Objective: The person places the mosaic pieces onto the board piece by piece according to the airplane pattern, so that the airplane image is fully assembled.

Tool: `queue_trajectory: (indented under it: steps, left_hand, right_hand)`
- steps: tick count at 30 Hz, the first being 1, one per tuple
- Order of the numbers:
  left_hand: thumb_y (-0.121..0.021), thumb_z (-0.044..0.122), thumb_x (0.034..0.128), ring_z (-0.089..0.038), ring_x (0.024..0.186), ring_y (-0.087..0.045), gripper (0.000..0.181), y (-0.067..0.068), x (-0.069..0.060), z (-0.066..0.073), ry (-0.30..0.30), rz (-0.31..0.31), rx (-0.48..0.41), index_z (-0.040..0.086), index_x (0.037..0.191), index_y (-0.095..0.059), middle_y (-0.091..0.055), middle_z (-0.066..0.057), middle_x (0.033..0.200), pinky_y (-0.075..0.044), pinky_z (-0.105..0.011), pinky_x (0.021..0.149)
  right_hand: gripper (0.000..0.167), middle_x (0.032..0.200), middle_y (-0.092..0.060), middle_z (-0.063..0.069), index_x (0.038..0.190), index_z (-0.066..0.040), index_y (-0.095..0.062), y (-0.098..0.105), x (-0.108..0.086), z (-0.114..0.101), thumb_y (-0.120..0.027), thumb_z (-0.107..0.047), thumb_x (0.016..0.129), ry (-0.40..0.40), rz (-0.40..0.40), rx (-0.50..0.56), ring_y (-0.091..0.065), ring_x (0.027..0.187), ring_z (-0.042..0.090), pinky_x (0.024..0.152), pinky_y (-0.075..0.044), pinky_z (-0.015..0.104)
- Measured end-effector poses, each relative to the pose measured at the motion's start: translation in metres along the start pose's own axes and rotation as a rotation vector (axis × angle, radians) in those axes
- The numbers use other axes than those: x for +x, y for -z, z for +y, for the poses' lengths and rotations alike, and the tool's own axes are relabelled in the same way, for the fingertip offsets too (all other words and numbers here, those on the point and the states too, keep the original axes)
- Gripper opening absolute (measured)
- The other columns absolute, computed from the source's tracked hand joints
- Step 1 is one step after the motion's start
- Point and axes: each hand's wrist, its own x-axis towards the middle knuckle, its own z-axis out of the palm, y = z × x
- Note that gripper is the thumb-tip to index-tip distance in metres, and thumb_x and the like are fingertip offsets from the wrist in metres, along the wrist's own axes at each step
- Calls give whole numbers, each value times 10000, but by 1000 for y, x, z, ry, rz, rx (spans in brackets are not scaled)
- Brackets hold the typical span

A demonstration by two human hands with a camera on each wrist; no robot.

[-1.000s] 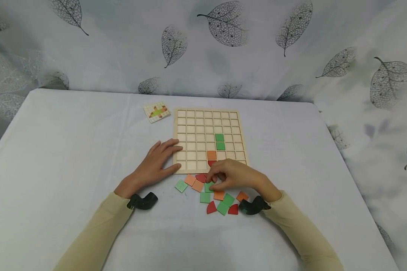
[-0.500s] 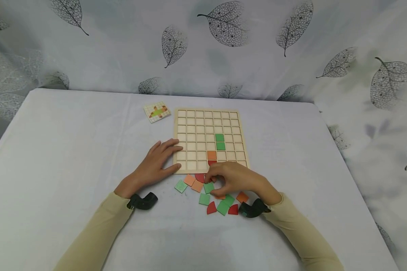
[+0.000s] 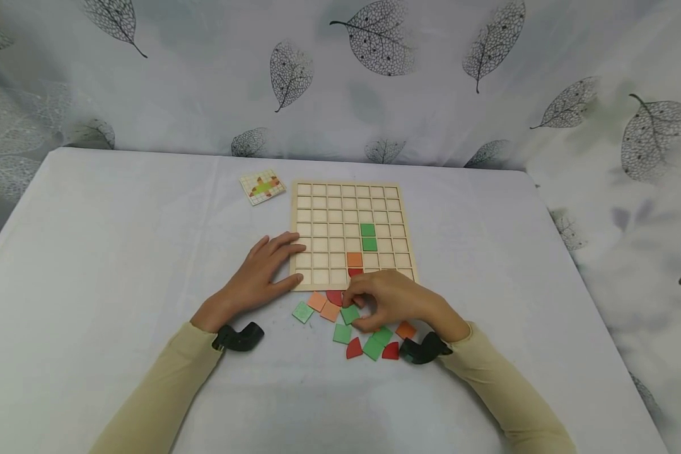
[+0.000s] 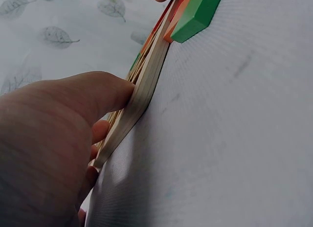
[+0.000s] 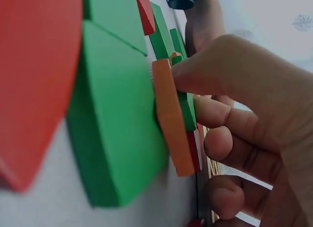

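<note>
In the head view the left hand [image 3: 263, 274] rests with extended fingers on the left edge of the gridded wooden board [image 3: 320, 243]. Its thumb presses the board's side in the left wrist view. Just below the board, the right hand [image 3: 394, 296] has curled fingers, with thumb and index at opposite edges of a green tile [image 3: 349, 314]. In the right wrist view the thumb tip overlaps an orange tile [image 5: 173, 119] close to that green tile [image 5: 187, 112]; exact contact is partly hidden. The board holds two green tiles [image 3: 368, 244], an orange tile [image 3: 354, 259] and a partly covered red piece [image 3: 354, 272].
Loose green, orange and red pieces lie below the board, including an orange tile [image 3: 405, 330], a red piece [image 3: 354, 349] and a green tile [image 3: 302, 312]. A pattern card [image 3: 263, 187] lies at the board's upper left, on the white-covered table [image 3: 119, 252].
The right hand's thumb and index have spread farther apart around the green tile, and the thumb has come down over an orange one. Neighbouring tiles have shifted slightly left. The left hand has stayed put.
</note>
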Motion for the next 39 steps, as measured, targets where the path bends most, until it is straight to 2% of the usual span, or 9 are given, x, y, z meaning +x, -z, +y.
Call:
queue_trajectory:
  steps: [3,10,16,23,29,39]
  left_hand:
    - [-664,233,914,-281,1409,-328,519,0,0,0,-5,7,0,56,1376,-509,-371,-125,1514,-85,-477,1206]
    - [-663,235,915,-279,1411,-328,517,0,0,0,-3,5,0,57,1376,-510,-369,-122,1517,-85,-472,1208]
    - [-664,235,916,-281,1412,-329,516,0,0,0,-1,2,3,57,1375,-510,-368,-121,1519,-86,-473,1208]
    - [-664,235,918,-276,1416,-323,516,0,0,0,-1,2,2,61,1378,-509,-368,-118,1520,-86,-475,1208]
    - [-667,236,916,-275,1418,-319,522,0,0,1,1,-2,-2,62,1381,-508,-367,-118,1521,-79,-473,1210]
    - [-669,238,911,-278,1411,-327,525,0,0,1,-10,6,-7,54,1376,-508,-372,-123,1514,-81,-476,1207]
  right_hand:
    - [194,809,-530,-121,936,-201,-680,1,-1,0,-773,-264,777,17,1,12,-479,737,11,629,-411,197]
    - [205,1045,-584,-121,979,-203,-695,4,-4,1,-756,-286,802,44,-5,51,-541,897,60,755,-481,210]
    - [218,981,-624,-119,1002,-185,-680,8,-3,2,-751,-260,810,83,6,106,-538,811,71,677,-450,208]
    - [226,931,-609,-107,1019,-167,-673,8,-4,4,-742,-220,811,60,-3,161,-516,743,90,630,-440,196]
    - [217,834,-576,-25,1018,-149,-653,9,-3,8,-739,-159,819,68,5,225,-499,648,109,564,-430,192]
    - [182,794,-549,25,1009,-143,-651,11,1,15,-728,-138,843,82,34,281,-503,635,143,555,-423,214]
